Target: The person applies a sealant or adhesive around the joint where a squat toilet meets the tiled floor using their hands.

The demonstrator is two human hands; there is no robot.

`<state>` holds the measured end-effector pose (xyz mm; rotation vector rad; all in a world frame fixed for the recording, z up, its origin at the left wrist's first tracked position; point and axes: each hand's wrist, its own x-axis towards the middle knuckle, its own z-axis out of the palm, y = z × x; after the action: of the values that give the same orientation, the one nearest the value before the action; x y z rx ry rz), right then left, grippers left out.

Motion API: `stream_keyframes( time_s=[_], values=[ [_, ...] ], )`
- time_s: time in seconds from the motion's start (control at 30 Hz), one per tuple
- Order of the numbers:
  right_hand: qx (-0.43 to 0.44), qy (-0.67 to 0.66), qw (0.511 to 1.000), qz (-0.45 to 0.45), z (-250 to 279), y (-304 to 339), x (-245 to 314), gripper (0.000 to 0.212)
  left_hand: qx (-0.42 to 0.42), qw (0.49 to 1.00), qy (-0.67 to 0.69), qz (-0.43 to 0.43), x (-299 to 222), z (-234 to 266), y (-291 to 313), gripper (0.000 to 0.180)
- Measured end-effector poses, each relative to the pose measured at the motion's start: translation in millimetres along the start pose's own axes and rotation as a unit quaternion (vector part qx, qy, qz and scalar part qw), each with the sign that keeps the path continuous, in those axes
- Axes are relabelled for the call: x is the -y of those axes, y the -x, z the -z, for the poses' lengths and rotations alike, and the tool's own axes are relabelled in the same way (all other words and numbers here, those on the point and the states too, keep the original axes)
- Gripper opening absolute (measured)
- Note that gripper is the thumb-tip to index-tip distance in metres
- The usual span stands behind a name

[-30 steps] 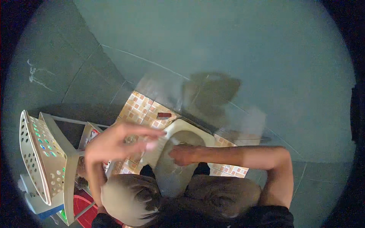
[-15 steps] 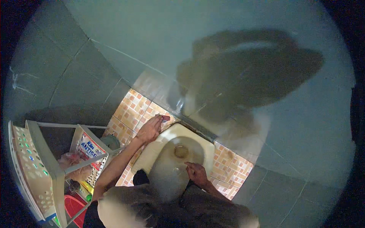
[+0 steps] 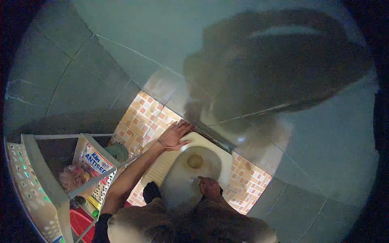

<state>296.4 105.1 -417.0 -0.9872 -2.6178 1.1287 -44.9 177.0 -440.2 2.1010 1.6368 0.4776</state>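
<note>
My left hand (image 3: 177,135) rests on the far left corner of a cream squat toilet (image 3: 225,158), against the tiles along the wall. Its fingers press down over the dark strip at the rim, with the thumb apart on the cream edge. Whatever lies under those fingers is hidden. Above the right side of the toilet bowl (image 3: 178,178) is my right hand (image 3: 210,187), its fingers curled and the index finger pointing out a little. Nothing shows in it. A brown-stained drain hole (image 3: 195,162) lies just beyond that hand.
A cream plastic rack (image 3: 60,202) stands at the left, with a pink bath puff (image 3: 74,177), a white-and-red pouch (image 3: 97,160) and a red basin (image 3: 81,224). Patterned floor tiles (image 3: 139,113) surround the toilet. Grey walls (image 3: 69,81) rise close by.
My left hand has slid right along the wall edge onto the toilet's corner. The small reddish block at its fingertips is now out of sight. My right hand has shifted only slightly.
</note>
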Motion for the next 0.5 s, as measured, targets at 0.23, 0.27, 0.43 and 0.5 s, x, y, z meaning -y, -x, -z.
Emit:
stream_keyframes(
  time_s=[0.23, 0.27, 0.43, 0.5],
  values=[
    [0.085, 0.064, 0.994, -0.027, 8.6, -8.8, 10.7, 0.031, 0.030, 0.997, -0.046, 0.053, -13.8, 5.7, -4.4, 0.067],
    [0.087, 0.067, 0.994, -0.026, 6.5, -7.8, 9.1, 0.031, 0.027, 0.997, -0.044, 0.054, -11.3, 4.7, -2.8, 0.067],
    [0.007, -0.071, 0.993, -0.095, -21.6, 9.8, -12.7, 0.028, -0.041, 0.993, -0.057, 0.092, 4.0, 6.4, 9.6, 0.067],
    [0.009, 0.035, 0.998, -0.053, -20.5, 9.9, -15.1, 0.028, -0.056, 0.993, -0.067, 0.083, 10.3, 0.5, 12.6, 0.069]
  ],
)
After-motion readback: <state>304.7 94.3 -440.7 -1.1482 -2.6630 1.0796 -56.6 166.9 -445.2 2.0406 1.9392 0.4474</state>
